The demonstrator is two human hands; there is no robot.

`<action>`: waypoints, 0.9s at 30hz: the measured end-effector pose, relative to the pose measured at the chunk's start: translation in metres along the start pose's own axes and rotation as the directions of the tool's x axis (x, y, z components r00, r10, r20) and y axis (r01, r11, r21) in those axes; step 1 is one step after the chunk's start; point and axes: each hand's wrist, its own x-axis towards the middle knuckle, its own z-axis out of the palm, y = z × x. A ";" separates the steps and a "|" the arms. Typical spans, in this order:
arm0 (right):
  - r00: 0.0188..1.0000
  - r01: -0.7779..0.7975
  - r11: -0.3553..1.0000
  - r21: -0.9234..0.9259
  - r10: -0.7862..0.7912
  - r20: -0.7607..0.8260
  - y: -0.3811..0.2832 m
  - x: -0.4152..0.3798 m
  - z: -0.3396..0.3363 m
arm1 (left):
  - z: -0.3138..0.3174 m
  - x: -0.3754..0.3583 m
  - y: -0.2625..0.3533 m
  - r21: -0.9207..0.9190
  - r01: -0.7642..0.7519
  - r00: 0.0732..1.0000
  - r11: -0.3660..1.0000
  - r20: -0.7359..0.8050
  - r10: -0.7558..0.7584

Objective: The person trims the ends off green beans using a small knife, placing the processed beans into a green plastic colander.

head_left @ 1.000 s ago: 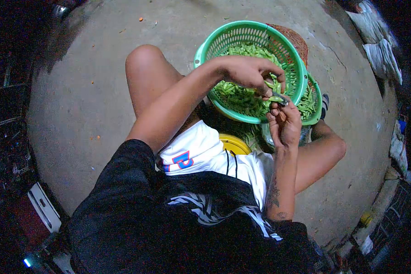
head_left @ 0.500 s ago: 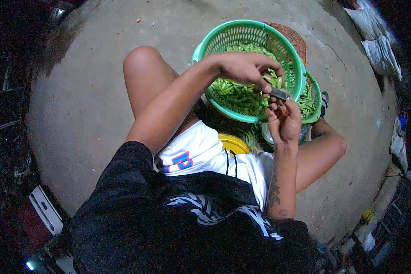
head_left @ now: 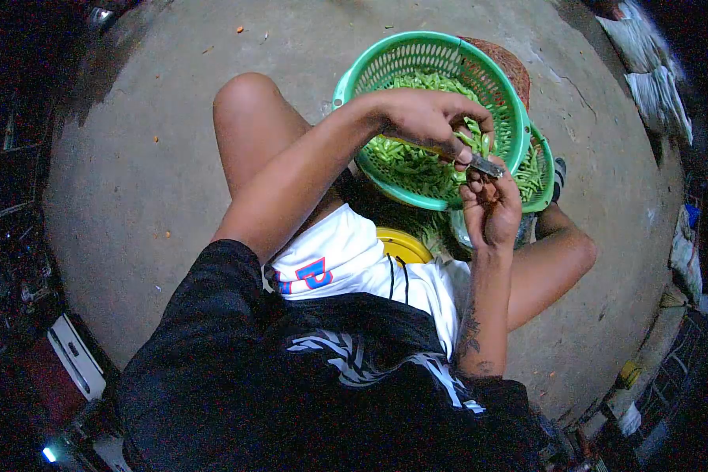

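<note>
My left hand (head_left: 426, 119) is over the large green basket (head_left: 514, 94), closed round a small knife (head_left: 486, 164) with green pod pieces (head_left: 475, 135) against its fingers. The blade points right, toward my right hand (head_left: 497, 208). That hand is palm up at the basket's lower right edge, fingers curled up beside the blade; whatever they pinch is too small to tell. Cut green pods (head_left: 417, 167) lie in the basket. A second green basket (head_left: 548, 197) with more green pieces (head_left: 530, 179) stands partly under the first one's right side.
A yellow round container (head_left: 403, 244) sits between my legs, below the baskets. Behind the large basket is a reddish-brown woven thing (head_left: 502, 64). My bent legs flank the baskets on the concrete floor (head_left: 157, 181). Pale sacks (head_left: 659, 98) lie at the upper right.
The knife and my left hand have shifted slightly right. The fingers of my right hand are curled a little closer beneath the blade.
</note>
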 end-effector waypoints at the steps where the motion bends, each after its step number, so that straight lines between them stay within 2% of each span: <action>1: 1.000 0.002 1.000 0.000 -0.002 0.015 0.000 0.000 -0.001 | 0.000 0.000 -0.002 -0.003 -0.013 1.000 1.000 -0.002 0.013; 3: 1.000 0.005 1.000 0.001 -0.005 0.030 0.000 -0.001 -0.002 | -0.001 0.000 0.000 -0.005 -0.026 1.000 1.000 -0.003 0.026; 6: 1.000 0.018 1.000 -0.006 -0.018 0.014 0.000 -0.002 -0.002 | -0.001 -0.001 0.005 -0.110 0.009 0.998 0.994 0.069 -0.002; 8: 1.000 0.010 1.000 -0.016 -0.009 0.023 0.000 -0.002 -0.003 | 0.001 0.000 0.001 0.049 -0.087 0.996 0.995 -0.016 0.088; 12: 0.999 0.046 0.998 -0.040 -0.045 0.025 -0.003 -0.003 0.002 | 0.000 0.002 -0.002 0.079 -0.169 0.985 0.982 -0.020 0.171; 14: 0.999 -0.020 0.998 -0.057 0.023 0.048 -0.007 -0.002 0.006 | -0.006 0.000 0.000 -0.161 -0.026 0.999 0.987 -0.050 0.018; 15: 0.998 -0.021 0.998 -0.056 0.024 0.051 -0.007 -0.003 0.010 | -0.010 -0.001 -0.002 -0.159 -0.025 0.998 0.987 -0.052 0.017; 17: 0.998 -0.049 0.996 -0.080 0.045 -0.049 -0.006 -0.004 0.020 | -0.021 -0.002 -0.003 -0.128 -0.076 0.994 0.989 -0.092 0.065; 18: 0.996 -0.063 0.984 -0.167 0.050 -0.076 -0.006 -0.004 0.019 | -0.024 -0.003 -0.002 -0.084 -0.014 0.995 0.996 -0.095 0.006; 19: 0.996 -0.053 0.985 -0.166 0.040 -0.084 -0.006 -0.003 0.017 | -0.024 -0.006 -0.002 -0.083 -0.017 0.997 0.996 -0.083 0.010; 20: 0.995 -0.001 0.864 -0.503 -0.050 -0.087 -0.006 0.001 0.013 | -0.023 -0.009 -0.003 0.255 0.059 0.978 0.965 -0.208 -0.005; 21: 0.989 0.032 0.628 -0.778 -0.133 -0.067 -0.009 0.004 0.010 | -0.021 -0.010 -0.005 0.550 0.162 0.945 0.819 -0.326 0.033; 22: 0.982 0.035 0.559 -0.829 -0.174 -0.076 -0.013 0.006 0.010 | -0.016 -0.011 -0.001 0.595 0.272 0.918 0.756 -0.396 -0.019; 23: 0.979 0.032 0.554 -0.832 -0.186 -0.087 -0.025 0.010 0.010 | -0.016 -0.012 0.002 0.598 0.256 0.924 0.760 -0.383 -0.011; 25: 0.922 0.233 0.347 -0.909 -0.375 0.093 -0.058 0.022 0.004 | -0.017 -0.016 0.005 0.420 0.186 0.943 0.888 -0.331 -0.041; 26: 0.910 0.234 0.286 -0.929 -0.401 0.106 -0.079 0.036 -0.011 | -0.017 -0.016 0.011 0.456 0.283 0.925 0.843 -0.361 -0.115; 27: 0.896 0.234 0.225 -0.946 -0.428 0.120 -0.104 0.054 -0.028 | -0.017 -0.015 0.011 0.465 0.275 0.931 0.842 -0.347 -0.113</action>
